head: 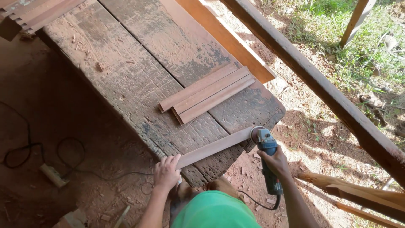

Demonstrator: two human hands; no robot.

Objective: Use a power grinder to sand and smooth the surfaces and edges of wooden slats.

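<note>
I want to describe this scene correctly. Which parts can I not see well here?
Head view only:
- Grinder disc: behind the strip end, partly hidden.
- Right hand fingers: wrapped under the grinder.
- Left hand palm: face down on the strip.
- Cable: its end goes behind the green shirt.

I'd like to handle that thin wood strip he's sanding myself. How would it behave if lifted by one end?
The wood strip looks thin and long, so probably light, slightly springy. Flat faces: it shouldn't roll. The left hand pins one end, suggesting it slides easily on the dusty bench.

Open-air woodshop: sawdusty workbench (126,80), slats (206,93)
</note>
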